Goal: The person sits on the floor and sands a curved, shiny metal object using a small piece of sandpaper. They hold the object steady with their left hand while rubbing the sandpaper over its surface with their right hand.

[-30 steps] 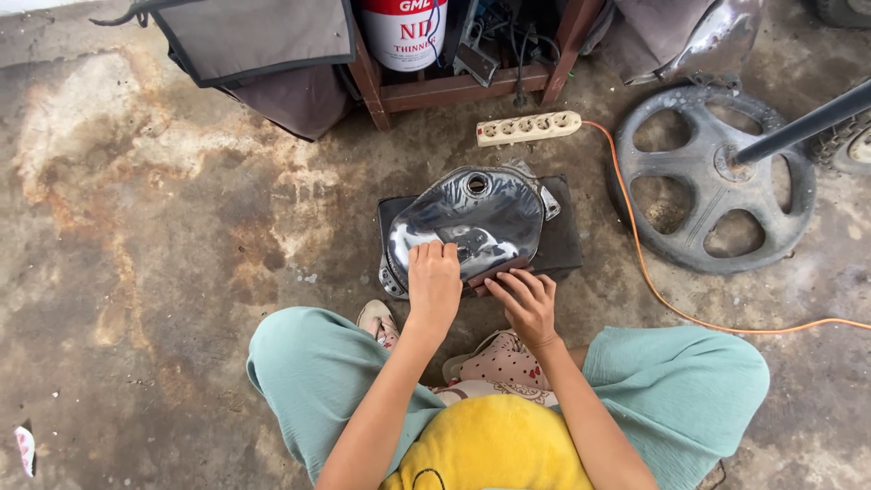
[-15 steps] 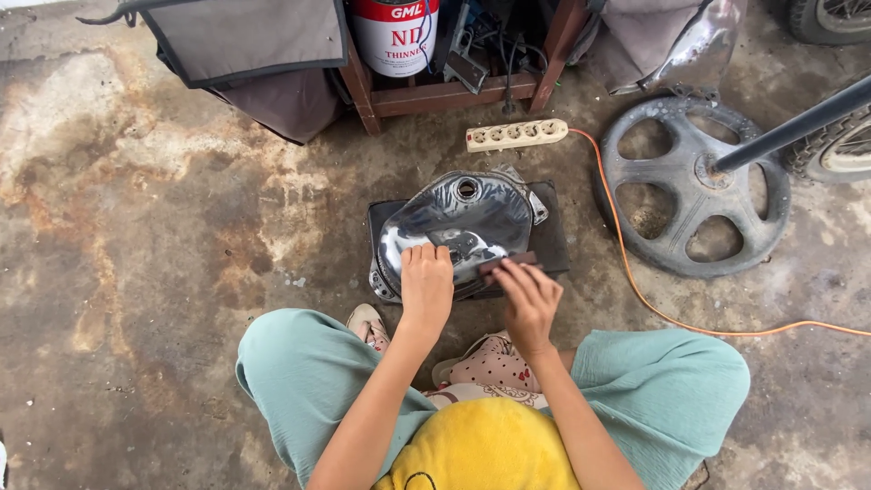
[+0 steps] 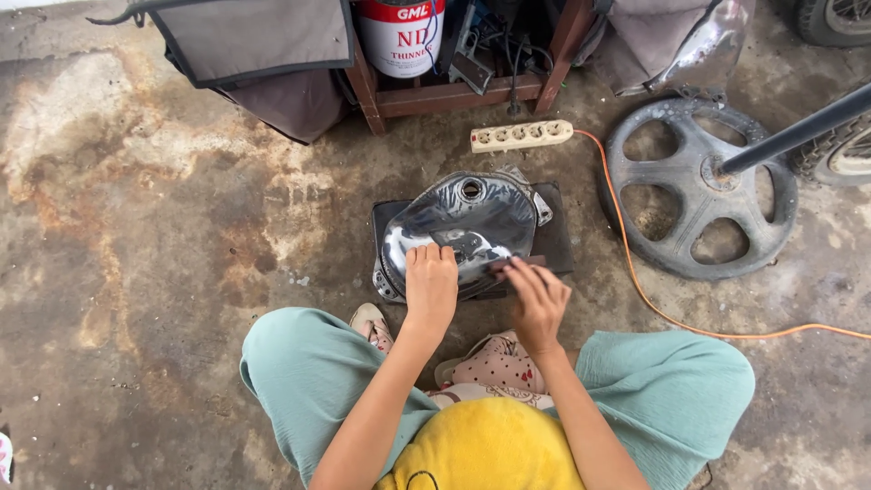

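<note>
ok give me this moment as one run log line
left hand: flat on metal tank | right hand: presses dark pad on tank | tank: on dark mat

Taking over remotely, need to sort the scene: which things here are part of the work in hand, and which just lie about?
In hand:
left hand flat on the shiny metal tank
right hand holding a small dark pad against it
black mat under the tank

Lying about:
power strip
orange cable
grey wheel
paint can

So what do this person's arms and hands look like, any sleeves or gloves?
Both forearms are bare, with no sleeves in view. The left hand and right hand wear no gloves, and no rings, watch or bracelets can be made out. Neither shows any markings.
</note>
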